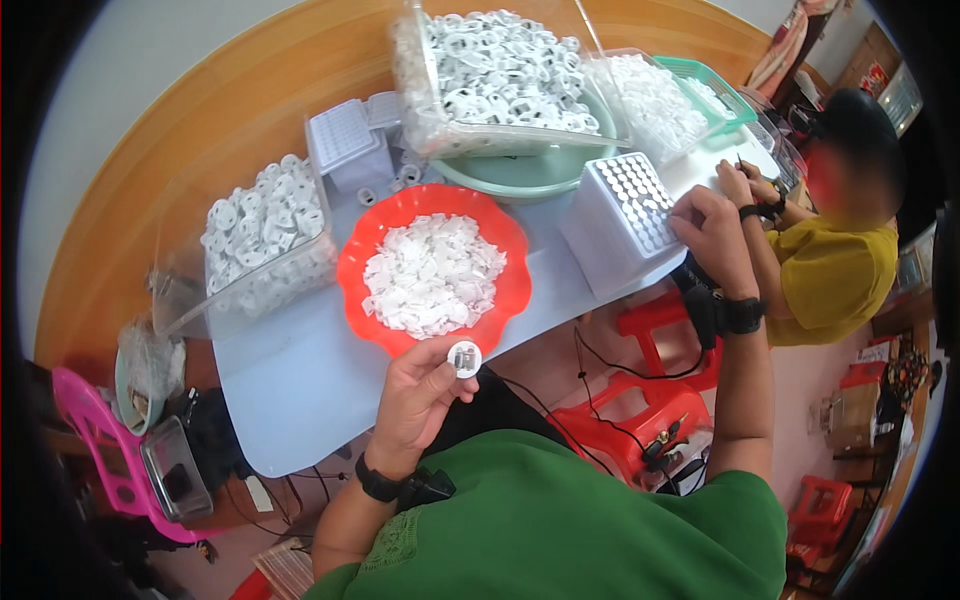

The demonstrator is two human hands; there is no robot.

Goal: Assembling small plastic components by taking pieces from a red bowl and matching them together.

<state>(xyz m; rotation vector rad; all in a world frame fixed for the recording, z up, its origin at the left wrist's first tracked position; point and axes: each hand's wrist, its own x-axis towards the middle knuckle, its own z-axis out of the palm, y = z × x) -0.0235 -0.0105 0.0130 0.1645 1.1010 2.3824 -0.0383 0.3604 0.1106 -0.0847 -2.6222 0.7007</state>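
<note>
The left hand (pixel 420 388) pinches a round white piece (pixel 465 358) at the near edge of the pale blue table (pixel 290 400), just before the red bowl (pixel 352 268)! And the right hand (pixel 712 232), fingers curled, is at the right edge of the white box (pixel 608 243); whether it grips anything, I can't tell.

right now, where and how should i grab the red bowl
The red bowl: probably grip the left and right of its wide, wavy rim, coming from the near side; it stands upright, filled with loose white pieces, and a pale green basin sits behind it to the right.
</note>
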